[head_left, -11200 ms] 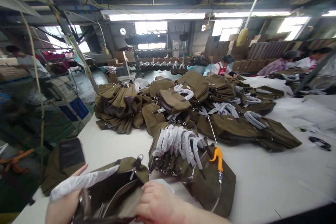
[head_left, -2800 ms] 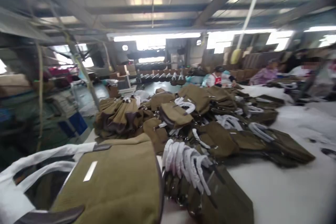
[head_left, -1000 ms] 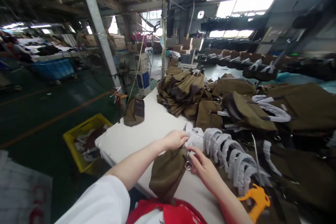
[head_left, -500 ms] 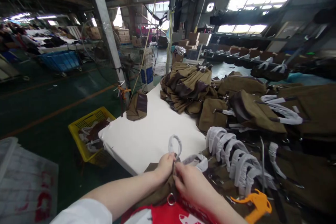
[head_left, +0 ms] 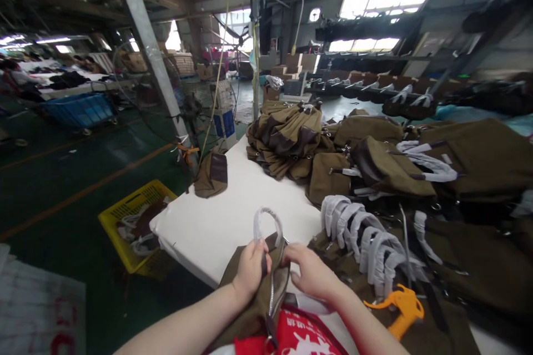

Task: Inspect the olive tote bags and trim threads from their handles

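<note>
We hold an olive canvas bag point(head_left: 254, 294) at the near edge of the white table point(head_left: 233, 216), its long axis running from our body toward the table. Our left hand point(head_left: 249, 269) is clamped on the bag's rim just below the paper-wrapped handle point(head_left: 266, 224), which stands upright above the bag. Our right hand point(head_left: 310, 272) presses the rim just right of it, fingers closed on the cloth. Right of the bag lies a row of wrapped handles point(head_left: 366, 238) and an orange tool point(head_left: 400, 305); beyond it, stacked bags point(head_left: 287, 136).
</note>
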A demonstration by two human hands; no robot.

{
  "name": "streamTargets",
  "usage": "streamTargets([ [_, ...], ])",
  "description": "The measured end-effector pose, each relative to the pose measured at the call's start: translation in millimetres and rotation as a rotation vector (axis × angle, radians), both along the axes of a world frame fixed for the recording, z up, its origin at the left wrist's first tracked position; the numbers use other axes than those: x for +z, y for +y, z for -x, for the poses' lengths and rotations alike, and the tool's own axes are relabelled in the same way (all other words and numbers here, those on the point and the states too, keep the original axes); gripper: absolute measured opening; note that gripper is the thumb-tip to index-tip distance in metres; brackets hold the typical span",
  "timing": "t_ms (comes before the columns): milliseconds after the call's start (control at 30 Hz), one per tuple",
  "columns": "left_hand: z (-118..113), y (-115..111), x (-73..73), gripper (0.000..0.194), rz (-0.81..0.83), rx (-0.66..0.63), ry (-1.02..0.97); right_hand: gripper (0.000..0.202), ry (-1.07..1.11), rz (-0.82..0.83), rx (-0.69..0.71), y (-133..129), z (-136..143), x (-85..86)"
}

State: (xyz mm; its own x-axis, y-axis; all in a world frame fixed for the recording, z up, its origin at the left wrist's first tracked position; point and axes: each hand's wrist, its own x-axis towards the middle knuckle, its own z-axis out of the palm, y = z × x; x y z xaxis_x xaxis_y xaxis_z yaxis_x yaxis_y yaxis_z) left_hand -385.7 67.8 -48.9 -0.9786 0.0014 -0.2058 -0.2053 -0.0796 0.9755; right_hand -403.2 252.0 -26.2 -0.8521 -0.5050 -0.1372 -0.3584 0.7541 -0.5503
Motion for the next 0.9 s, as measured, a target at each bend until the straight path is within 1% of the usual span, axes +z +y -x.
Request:
streamTargets([
  [67,1,-3,5.7,0.054,-0.022,-0.031,-0.009,0.035,-0.056,0.127,0.177,-1,-11,3.3],
  [100,3,-6,11.2,0.053,0.001,-0.084,-0.004,0.032,-0.066,0.159,0.212,0,-13,4.5],
  [133,6,-10,18.1,0.051,0.057,-0.17,0.011,0.027,-0.055,0.168,0.21,1,-13,6.4],
  [167,11,-17,25.9,0.049,0.145,-0.285,0.035,0.023,-0.025,0.154,0.182,3,-12,9.4],
  [233,30,-35,40.6,0.04,0.377,-0.535,0.106,0.019,0.054,0.101,0.118,8,-11,18.7],
  [267,43,-45,46.0,0.037,0.5,-0.613,0.127,0.019,0.099,0.07,0.1,9,-12,24.2],
  [300,57,-55,49.8,0.034,0.641,-0.628,0.123,0.02,0.149,0.028,0.097,9,-15,29.6],
  [333,71,-64,51.8,0.028,0.804,-0.59,0.095,0.021,0.201,-0.026,0.114,7,-20,34.4],
  [400,96,-75,52.5,0.019,1.12,-0.433,0.035,0.022,0.292,-0.161,0.204,-2,-33,42.0],
  [433,105,-78,52.2,0.021,1.242,-0.354,0.025,0.022,0.31,-0.241,0.265,-8,-40,45.8],
  [467,111,-79,52.2,0.026,1.31,-0.299,0.043,0.022,0.303,-0.318,0.321,-12,-47,50.2],
  [500,112,-78,52.5,0.028,1.322,-0.263,0.09,0.02,0.275,-0.364,0.348,-14,-53,55.8],
  [533,111,-78,53.3,0.028,1.292,-0.248,0.157,0.018,0.248,-0.361,0.335,-12,-58,62.6],
  [567,106,-77,54.3,0.026,1.241,-0.246,0.225,0.015,0.236,-0.298,0.278,-5,-62,69.9],
  [600,100,-78,55.2,0.025,1.182,-0.248,0.293,0.013,0.243,-0.185,0.176,9,-64,76.8],
  [633,92,-81,55.7,0.023,1.13,-0.244,0.359,0.013,0.277,-0.031,0.034,27,-67,81.7],
  [667,85,-86,55.5,0.022,1.097,-0.227,0.421,0.017,0.322,0.12,-0.128,52,-68,83.2],
  [700,78,-94,54.7,0.021,1.087,-0.184,0.48,0.022,0.355,0.196,-0.309,80,-69,80.0],
  [733,72,-103,53.3,0.021,1.094,-0.115,0.535,0.026,0.41,0.205,-0.518,112,-71,71.3],
  [767,68,-114,51.3,0.021,1.113,-0.014,0.58,0.028,0.423,0.17,-0.744,144,-73,57.3],
  [800,65,-125,49.0,0.021,1.147,0.104,0.605,0.03,0.344,0.075,-0.951,174,-76,38.7],
  [833,64,-136,46.7,0.023,1.193,0.23,0.611,0.031,0.161,-0.076,-1.113,201,-81,16.9],
  [867,63,-147,44.4,0.025,1.247,0.35,0.599,0.032,-0.042,-0.194,-1.174,223,-86,-6.2],
  [900,64,-157,42.3,0.028,1.301,0.45,0.584,0.029,-0.138,-0.212,-1.177,239,-92,-28.9],
])
